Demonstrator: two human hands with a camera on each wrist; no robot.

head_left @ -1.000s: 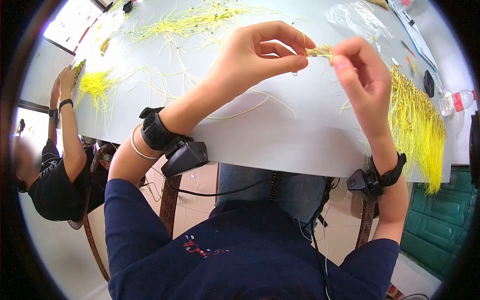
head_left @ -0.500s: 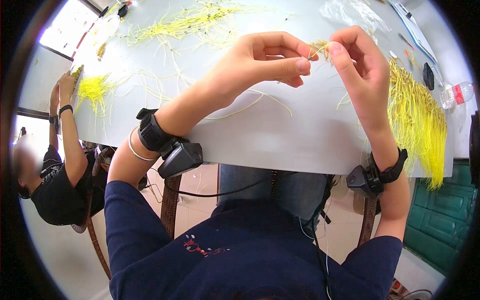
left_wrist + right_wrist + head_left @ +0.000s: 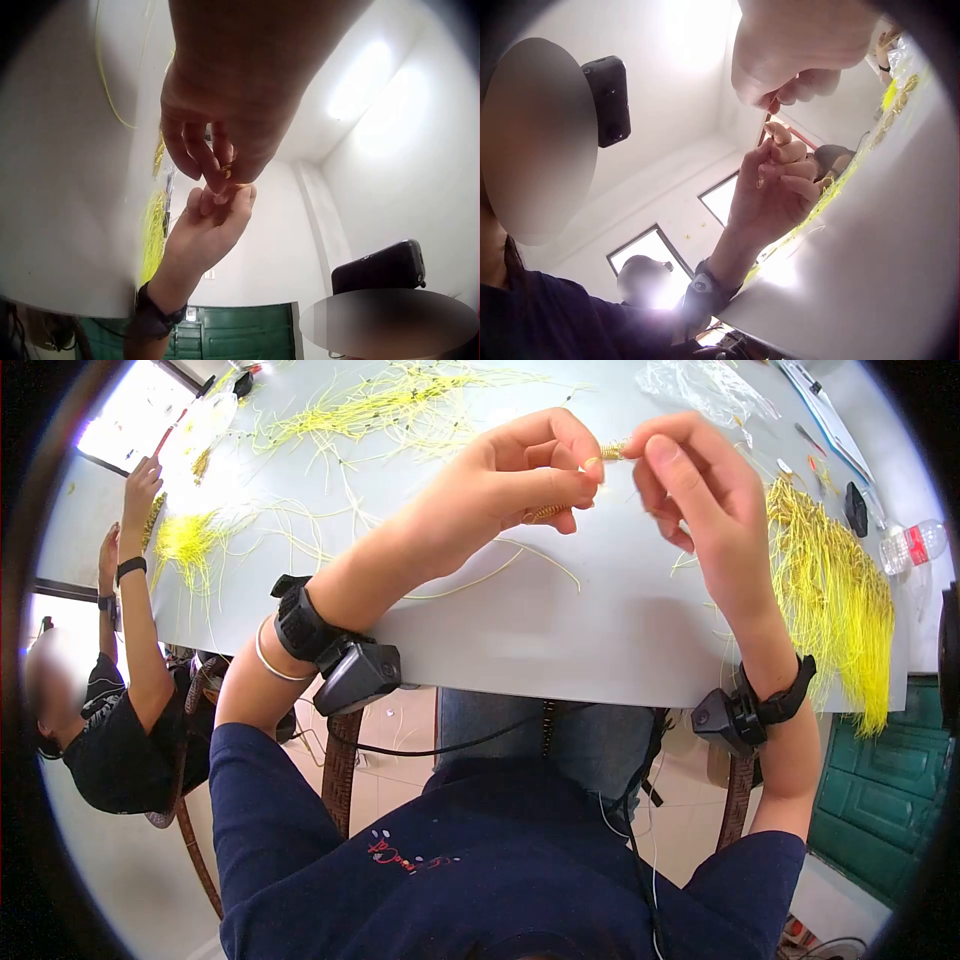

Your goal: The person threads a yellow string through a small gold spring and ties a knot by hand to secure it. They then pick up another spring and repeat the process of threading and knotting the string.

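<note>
In the head view my left hand (image 3: 535, 485) pinches a thin gold-coloured coiled strand (image 3: 612, 451) between thumb and index finger. A further gold coiled bit (image 3: 545, 514) shows under its lower fingers. Close on the right, my right hand (image 3: 700, 480) is bent inward, with thumb and index finger at the strand's other end. The right fingertips partly hide that end, and some fingers are motion-blurred. Both hands are raised over the grey table (image 3: 560, 630). In the right wrist view a small gold loop (image 3: 760, 182) hangs by the left palm.
A dense bunch of yellow cords with gold heads (image 3: 830, 600) hangs over the right edge. Loose yellow cords (image 3: 390, 405) lie at the back, near clear plastic bags (image 3: 705, 388). A bottle (image 3: 912, 547) stands far right. Another person (image 3: 125, 730) works at the left.
Half a second ago a yellow strand stretched between both hands' fingertips; now the gold coiled strand shows there. The hands have shifted slightly left. The other person's hand has lifted.
</note>
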